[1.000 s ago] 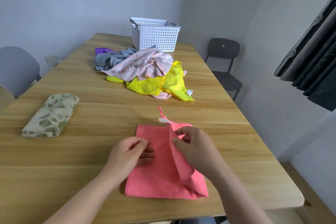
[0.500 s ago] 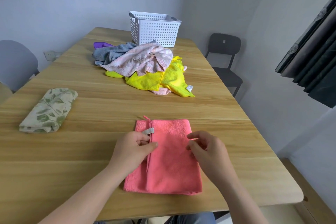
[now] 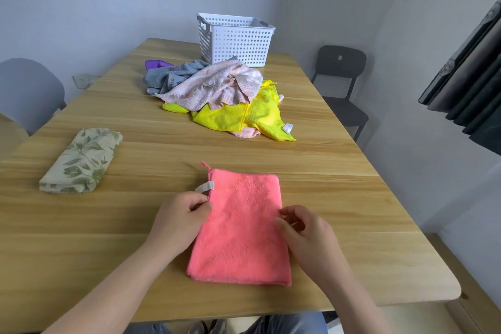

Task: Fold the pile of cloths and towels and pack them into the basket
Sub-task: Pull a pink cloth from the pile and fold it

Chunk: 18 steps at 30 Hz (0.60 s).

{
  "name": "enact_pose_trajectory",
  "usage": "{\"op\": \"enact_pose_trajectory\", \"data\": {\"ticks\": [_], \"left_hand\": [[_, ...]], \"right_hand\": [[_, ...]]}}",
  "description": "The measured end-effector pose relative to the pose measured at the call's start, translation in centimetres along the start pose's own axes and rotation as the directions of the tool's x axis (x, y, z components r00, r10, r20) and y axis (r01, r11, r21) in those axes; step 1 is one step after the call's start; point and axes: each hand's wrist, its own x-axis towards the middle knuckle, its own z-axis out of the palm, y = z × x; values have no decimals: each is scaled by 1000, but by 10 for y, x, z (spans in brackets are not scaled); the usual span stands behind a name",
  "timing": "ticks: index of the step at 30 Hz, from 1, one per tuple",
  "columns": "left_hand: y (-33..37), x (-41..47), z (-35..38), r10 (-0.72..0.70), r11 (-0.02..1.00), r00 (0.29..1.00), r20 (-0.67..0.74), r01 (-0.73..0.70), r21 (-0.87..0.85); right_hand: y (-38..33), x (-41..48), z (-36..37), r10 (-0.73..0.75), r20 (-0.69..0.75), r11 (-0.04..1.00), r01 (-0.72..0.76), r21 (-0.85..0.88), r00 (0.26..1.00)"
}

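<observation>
Folded pink cloth (image 3: 241, 228) flat near front edge of table (image 3: 352, 198), left hand (image 3: 181, 219) pinching its left edge below grey tag (image 3: 205, 187), right hand (image 3: 306, 233) curled at its right edge, grip cannot be told, unfolded pile (image 3: 217, 89) mid-table, white basket (image 3: 235, 38) just behind, folded leaf-print cloth (image 3: 81, 161) far left.

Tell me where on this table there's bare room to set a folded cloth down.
Bare wood lies between the leaf-print cloth and the pink cloth, between the pink cloth and the pile, and from the pink cloth to the right table edge. Crowded: the far end, pile close to basket.
</observation>
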Motion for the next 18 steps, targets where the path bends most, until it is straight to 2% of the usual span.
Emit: {"op": "enact_pose_trajectory", "data": {"ticks": [6, 13, 18], "left_hand": [[5, -4, 0, -49, 995, 999, 8, 49, -85], [9, -4, 4, -57, 998, 997, -45, 59, 32], [12, -7, 5, -28, 995, 996, -81, 35, 95]], "right_hand": [[-6, -1, -2, 43, 27, 999, -42, -33, 999], [-9, -5, 1, 59, 32, 995, -56, -81, 998], [0, -3, 0, 132, 16, 989, -133, 65, 991]]}}
